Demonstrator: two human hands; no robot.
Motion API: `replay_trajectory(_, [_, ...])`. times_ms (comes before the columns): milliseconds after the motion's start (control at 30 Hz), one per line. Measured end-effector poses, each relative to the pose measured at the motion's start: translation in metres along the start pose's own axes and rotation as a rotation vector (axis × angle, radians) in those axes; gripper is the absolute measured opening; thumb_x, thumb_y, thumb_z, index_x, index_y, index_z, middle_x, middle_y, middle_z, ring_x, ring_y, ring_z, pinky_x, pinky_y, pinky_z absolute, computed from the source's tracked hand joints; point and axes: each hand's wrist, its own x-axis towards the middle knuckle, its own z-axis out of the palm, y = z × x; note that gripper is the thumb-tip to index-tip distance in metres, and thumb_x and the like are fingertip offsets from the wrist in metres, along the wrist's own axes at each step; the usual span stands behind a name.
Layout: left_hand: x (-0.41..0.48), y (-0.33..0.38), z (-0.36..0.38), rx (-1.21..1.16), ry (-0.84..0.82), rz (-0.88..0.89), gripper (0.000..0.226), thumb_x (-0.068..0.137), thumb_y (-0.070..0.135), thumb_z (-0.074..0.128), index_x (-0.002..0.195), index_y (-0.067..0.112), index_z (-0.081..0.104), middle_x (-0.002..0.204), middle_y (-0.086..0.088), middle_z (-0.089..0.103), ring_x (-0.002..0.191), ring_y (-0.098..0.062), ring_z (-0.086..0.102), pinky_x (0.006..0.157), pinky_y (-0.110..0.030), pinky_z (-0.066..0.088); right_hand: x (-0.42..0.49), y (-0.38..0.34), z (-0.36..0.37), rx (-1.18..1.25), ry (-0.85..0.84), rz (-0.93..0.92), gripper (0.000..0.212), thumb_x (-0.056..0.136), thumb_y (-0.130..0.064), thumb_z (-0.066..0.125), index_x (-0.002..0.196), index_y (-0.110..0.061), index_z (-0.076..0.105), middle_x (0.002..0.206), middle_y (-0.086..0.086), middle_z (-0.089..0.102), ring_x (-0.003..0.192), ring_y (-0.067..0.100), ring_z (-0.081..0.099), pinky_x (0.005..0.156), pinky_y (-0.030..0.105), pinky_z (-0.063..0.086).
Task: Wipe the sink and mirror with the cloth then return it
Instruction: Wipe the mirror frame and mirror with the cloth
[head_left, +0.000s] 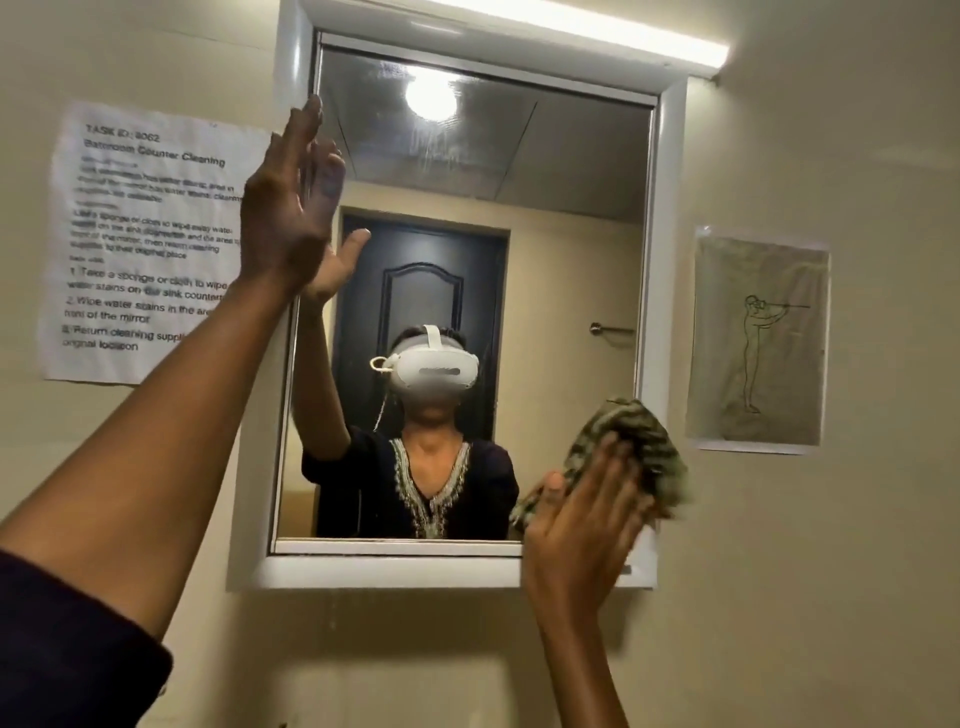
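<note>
A white-framed mirror (545, 249) hangs on the beige wall in front of me. My right hand (587, 525) presses a crumpled green-and-dark patterned cloth (628, 441) flat against the mirror's lower right corner. My left hand (285, 208) is raised with fingers spread, its palm resting against the mirror's left frame edge. It holds nothing. The glass shows streaks near the top, under a reflected ceiling lamp. The sink is out of view below.
A printed task sheet (145, 244) is taped to the wall left of the mirror. A sketch of a figure (758, 338) hangs to the right. A lit tube lamp (582, 26) runs above the frame. The mirror reflects a person wearing a white headset and a dark door.
</note>
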Motion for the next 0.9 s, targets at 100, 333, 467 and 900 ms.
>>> replay_trajectory(100, [-0.003,0.007,-0.003,-0.038,-0.035,-0.013,0.054,0.098,0.042,0.040,0.145,0.016,0.037,0.151,-0.008,0.040,0.136,-0.005,0.035,0.107,-0.009,0.031,0.005,-0.019,0.002,-0.002,0.060,0.160,0.065,0.094,-0.041,0.022,0.150,-0.012,0.004,0.156,0.016,0.024,0.144,0.036,0.023,0.118,0.050,0.010])
replay_trajectory(333, [-0.125,0.076,-0.012,-0.137,0.093,-0.041,0.069,0.098,0.052,0.017,0.144,0.004,0.034,0.150,0.005,0.034,0.146,-0.016,0.024,0.122,-0.037,0.014,-0.019,-0.107,0.006,0.104,-0.300,-0.751,0.060,0.089,-0.033,0.036,0.147,-0.021,0.025,0.148,0.004,0.043,0.143,0.029,0.026,0.121,0.046,0.007])
replay_trajectory(467, [-0.198,0.079,-0.007,0.050,-0.042,-0.109,0.065,0.098,0.048,0.030,0.145,0.004,0.030,0.152,-0.007,0.032,0.146,-0.023,0.021,0.122,-0.029,0.004,0.027,-0.082,0.001,-0.029,-0.319,-1.050,0.048,0.094,-0.037,0.037,0.140,-0.025,0.043,0.137,0.000,0.056,0.121,0.025,0.053,0.109,0.043,0.027])
replay_trajectory(900, [-0.236,0.052,-0.005,0.305,-0.128,-0.106,0.068,0.095,0.059,0.017,0.150,0.020,0.020,0.158,-0.005,0.021,0.149,-0.011,0.001,0.122,-0.030,-0.005,0.169,-0.015,-0.034,-0.084,-0.013,-0.382,0.059,0.097,-0.041,0.025,0.152,-0.024,0.007,0.161,0.006,0.014,0.148,0.034,0.007,0.119,0.049,-0.001])
